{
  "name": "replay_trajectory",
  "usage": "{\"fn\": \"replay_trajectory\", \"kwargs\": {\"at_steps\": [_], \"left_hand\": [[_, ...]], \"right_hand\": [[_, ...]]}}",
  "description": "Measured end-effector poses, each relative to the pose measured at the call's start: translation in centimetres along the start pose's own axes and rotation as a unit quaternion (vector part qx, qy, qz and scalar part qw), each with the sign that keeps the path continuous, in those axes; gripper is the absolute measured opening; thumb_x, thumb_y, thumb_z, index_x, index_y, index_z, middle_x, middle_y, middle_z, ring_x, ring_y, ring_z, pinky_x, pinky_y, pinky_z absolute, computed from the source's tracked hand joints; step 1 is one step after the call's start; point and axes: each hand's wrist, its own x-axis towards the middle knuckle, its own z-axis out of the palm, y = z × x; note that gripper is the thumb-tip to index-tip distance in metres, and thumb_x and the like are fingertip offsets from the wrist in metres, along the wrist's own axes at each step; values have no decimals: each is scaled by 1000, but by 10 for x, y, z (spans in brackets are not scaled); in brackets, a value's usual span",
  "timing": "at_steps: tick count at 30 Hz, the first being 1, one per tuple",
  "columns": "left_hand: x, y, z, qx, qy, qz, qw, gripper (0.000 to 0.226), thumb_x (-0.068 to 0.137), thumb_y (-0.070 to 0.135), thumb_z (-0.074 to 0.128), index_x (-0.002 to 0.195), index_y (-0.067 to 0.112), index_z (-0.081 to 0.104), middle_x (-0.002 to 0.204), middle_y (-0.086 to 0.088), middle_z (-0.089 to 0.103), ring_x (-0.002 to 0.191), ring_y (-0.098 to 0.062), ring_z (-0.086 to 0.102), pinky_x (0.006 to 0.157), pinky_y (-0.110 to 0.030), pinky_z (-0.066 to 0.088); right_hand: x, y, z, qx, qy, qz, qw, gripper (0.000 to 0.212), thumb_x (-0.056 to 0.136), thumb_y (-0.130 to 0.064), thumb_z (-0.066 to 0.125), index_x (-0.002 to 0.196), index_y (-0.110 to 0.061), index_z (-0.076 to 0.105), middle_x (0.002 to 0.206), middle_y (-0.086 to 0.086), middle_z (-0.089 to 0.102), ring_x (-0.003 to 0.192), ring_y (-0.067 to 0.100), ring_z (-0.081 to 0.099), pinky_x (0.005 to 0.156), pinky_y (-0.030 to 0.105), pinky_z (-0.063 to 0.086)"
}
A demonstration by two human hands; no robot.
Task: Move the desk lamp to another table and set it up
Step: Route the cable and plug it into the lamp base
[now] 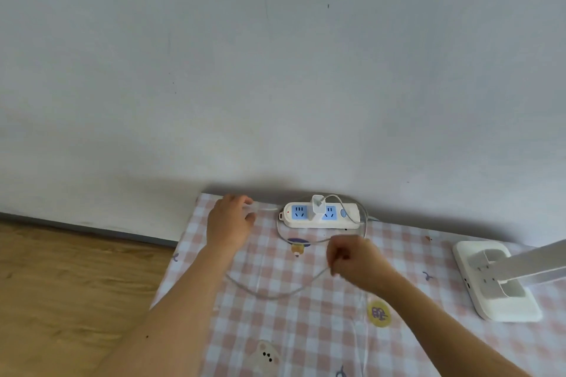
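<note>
The white desk lamp [497,281] stands at the right of the table, its flat base on the checked cloth and its arm running off the right edge. A white power strip [321,216] lies against the wall with a white adapter [317,206] plugged into it. From the adapter a thin white cable [269,294] loops across the cloth. My right hand [355,260] pinches that cable near the middle of the table. My left hand [229,223] rests left of the strip, fingers curled around the cable's far end.
The table [275,330] wears a pink and white checked cloth with cartoon prints and sits against a grey wall. Its left edge drops to a wooden floor [70,285]. A grey skirting runs along the wall's foot.
</note>
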Motion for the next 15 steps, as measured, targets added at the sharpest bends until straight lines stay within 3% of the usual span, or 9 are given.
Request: {"fn": "replay_trajectory", "kwargs": {"at_steps": [3,7,10,12,15], "left_hand": [[1,5,-7,-18,38,-16,999,28,88,17,60,115,10,63,121,-10,61,113,-30,53,94,-42,45],[3,37,-15,-55,136,77,986,20,82,6,64,101,9,68,105,-10,66,96,-29,60,82,-38,48],[2,71,-6,-96,34,106,989,14,85,10,59,94,17,68,97,0,66,87,-19,61,72,-27,45],[0,87,8,-66,-52,131,988,14,84,14,60,94,21,68,99,3,65,91,-16,60,74,-27,45],[-6,97,25,-20,-87,112,990,16,81,19,63,94,26,67,104,7,66,92,-15,61,72,-25,43]], "right_hand": [[-9,8,-11,75,123,42,989,22,72,-7,58,60,-26,60,61,-7,64,60,11,57,59,31,50],[-27,13,-16,83,176,41,980,21,72,-9,63,62,-27,61,64,-9,65,60,5,55,59,26,49],[-40,7,-22,58,95,15,994,19,71,-13,66,63,-31,64,68,-10,67,62,1,57,60,19,49],[-45,6,-24,-27,2,16,999,15,72,-18,64,70,-33,67,78,-12,69,72,0,61,66,18,50],[-49,15,-22,-147,-73,40,986,20,78,-18,64,91,-31,71,98,-10,69,90,7,63,80,22,51]]}}
